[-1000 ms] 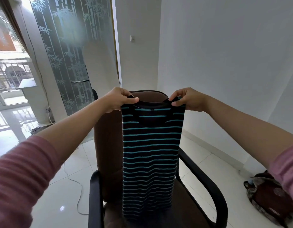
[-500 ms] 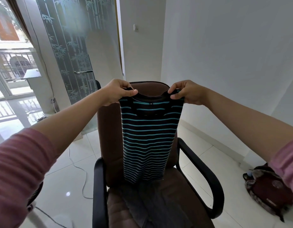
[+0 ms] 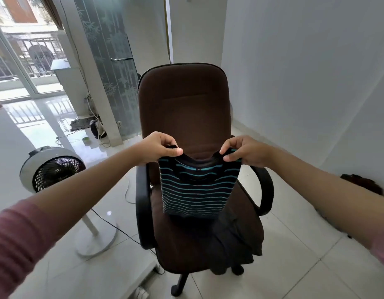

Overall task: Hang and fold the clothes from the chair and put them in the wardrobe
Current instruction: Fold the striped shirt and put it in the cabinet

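Note:
A black shirt with teal stripes [image 3: 196,190] hangs over the seat of a brown office chair [image 3: 182,100], folded to a narrow width. My left hand [image 3: 158,148] pinches its left shoulder beside the neckline. My right hand [image 3: 244,149] pinches the right shoulder. The shirt's lower edge touches a dark garment [image 3: 232,240] that lies crumpled on the seat and droops over its front right edge. No wardrobe is in view.
A white standing fan [image 3: 51,169] is left of the chair, with its cable on the tiled floor. Black armrests [image 3: 265,188] flank the seat. A frosted glass door [image 3: 109,67] stands behind, a white wall to the right, and a dark bag [image 3: 361,183] by that wall.
Both hands have lowered the striped shirt toward the seat, so its lower part now folds under and looks shorter. My view has tilted down, bringing the fan and chair base into sight.

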The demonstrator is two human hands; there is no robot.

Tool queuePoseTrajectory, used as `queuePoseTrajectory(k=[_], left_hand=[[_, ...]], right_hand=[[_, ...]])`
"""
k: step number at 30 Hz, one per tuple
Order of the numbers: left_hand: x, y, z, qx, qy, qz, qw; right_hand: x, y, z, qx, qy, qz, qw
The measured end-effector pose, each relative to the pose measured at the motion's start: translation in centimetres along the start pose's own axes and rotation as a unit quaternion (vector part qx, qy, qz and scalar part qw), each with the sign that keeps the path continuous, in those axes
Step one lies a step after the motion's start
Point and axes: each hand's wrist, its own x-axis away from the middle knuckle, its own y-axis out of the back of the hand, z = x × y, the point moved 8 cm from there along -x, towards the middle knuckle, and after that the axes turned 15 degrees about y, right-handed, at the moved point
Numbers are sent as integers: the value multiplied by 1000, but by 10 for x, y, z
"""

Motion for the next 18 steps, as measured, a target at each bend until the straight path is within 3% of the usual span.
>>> queuePoseTrajectory(k=[9,18], left_hand=[[86,-145,128,-18,87,109,990],[68,-190,187,-41,144,186,971]], right_hand=[[124,-104,-119,-50,-100,58,992],[135,-117,-198,-36,-149,31,988]])
